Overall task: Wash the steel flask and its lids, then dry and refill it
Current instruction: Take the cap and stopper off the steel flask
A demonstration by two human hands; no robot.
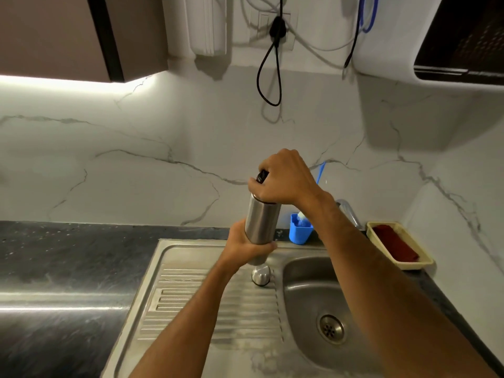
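Steel is what I have in both hands: the flask (261, 222) stands upright in the air just left of the sink basin (305, 271), over the ribbed drainboard (207, 298). My left hand (246, 245) has its fingers wrapped tight round the lower body to keep it from turning, while my right hand (286, 181) has its fingers closed over the dark inner lid (262, 175), probably to unscrew it. 1 steel cap (261, 276) already rests on the drainboard below, out of the way.

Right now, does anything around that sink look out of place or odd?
Only one thing: a black cable dangles in a loop from the wall socket above the sink. The flask is held upright, its steel cap stands on the drainboard, and nothing is spilled.
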